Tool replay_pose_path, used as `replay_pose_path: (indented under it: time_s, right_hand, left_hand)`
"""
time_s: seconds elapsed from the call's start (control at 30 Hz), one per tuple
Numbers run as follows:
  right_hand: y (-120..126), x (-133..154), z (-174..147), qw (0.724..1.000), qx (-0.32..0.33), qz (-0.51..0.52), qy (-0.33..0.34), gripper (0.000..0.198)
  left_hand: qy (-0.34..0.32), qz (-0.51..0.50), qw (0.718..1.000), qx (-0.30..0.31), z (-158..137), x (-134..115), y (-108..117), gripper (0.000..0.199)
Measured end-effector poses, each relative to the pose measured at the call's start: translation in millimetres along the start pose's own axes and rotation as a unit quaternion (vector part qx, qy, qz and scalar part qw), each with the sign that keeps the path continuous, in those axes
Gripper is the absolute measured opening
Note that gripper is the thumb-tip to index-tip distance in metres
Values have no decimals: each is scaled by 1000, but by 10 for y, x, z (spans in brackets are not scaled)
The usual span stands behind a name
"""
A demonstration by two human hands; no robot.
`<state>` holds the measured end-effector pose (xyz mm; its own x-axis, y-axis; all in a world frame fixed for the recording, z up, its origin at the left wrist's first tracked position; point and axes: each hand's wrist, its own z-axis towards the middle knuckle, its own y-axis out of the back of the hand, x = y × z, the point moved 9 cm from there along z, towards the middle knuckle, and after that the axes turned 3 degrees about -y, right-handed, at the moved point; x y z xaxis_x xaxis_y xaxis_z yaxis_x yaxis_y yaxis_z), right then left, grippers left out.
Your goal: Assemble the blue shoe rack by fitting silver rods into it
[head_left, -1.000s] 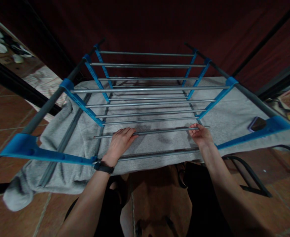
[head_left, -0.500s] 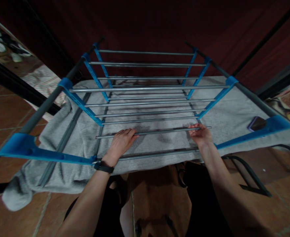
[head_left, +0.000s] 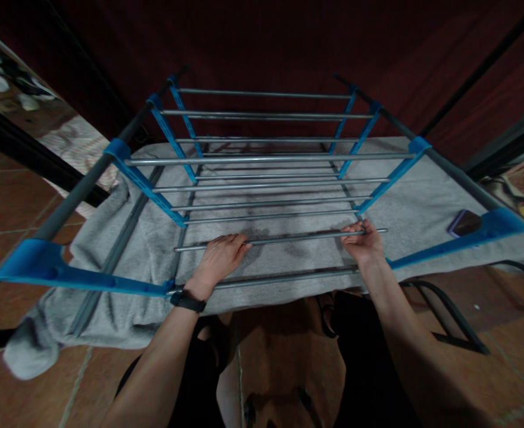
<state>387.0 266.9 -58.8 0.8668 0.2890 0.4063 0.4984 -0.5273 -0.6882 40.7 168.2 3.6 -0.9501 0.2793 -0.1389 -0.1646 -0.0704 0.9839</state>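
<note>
A loose grey metal rod (head_left: 295, 239) lies crosswise in both my hands, above the grey blanket. My left hand (head_left: 222, 257), with a dark band at the wrist, is closed over its left part from above. Near the rod's right end, my right hand (head_left: 363, 241) grips it between thumb and fingers. Both rod ends stick out free of the blue brackets. Around it stands a rack frame of grey tubes (head_left: 77, 199) and blue plastic brackets (head_left: 148, 184), with several rods (head_left: 266, 159) fitted across. One rod (head_left: 284, 277) spans the nearest brackets, below my hands.
A grey blanket (head_left: 123, 315) covers the surface under the rack. A phone (head_left: 464, 224) lies at the right beside a blue bracket (head_left: 489, 232). Black metal tubing (head_left: 458, 321) stands at the lower right. Dark red cloth (head_left: 262, 41) hangs behind the rack.
The loose rod has shifted very slightly to the right in my hands. My hands stay nearly where they were, and the rack has not moved.
</note>
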Motion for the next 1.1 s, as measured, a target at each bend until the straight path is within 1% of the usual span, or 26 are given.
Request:
replay_pose_path:
  time_s: [0.2,0.33,0.53,0.7,0.93,1.1]
  right_hand:
    - [63,21,46,999,-27,-12,17,25]
    - [85,47,78,999,-35,-23,34,26]
    - [124,24,110,993,-69,-89,31,32]
    - [122,47,97,990,-75,-108,52,31]
    - [106,1,49,987,-78,-142,20,28]
    - [114,-29,77,984,-80,-156,17,28]
  left_hand:
    - [15,9,1000,26,2,23,-46,43]
    - [23,14,999,37,0,53,-83,43]
    - [3,17,1000,22,-7,50,-64,42]
    - [-13,39,999,11,-5,15,-46,34]
    - [-35,98,994,-24,17,-8,-47,25]
    - [-32,104,993,-38,28,3,-52,24]
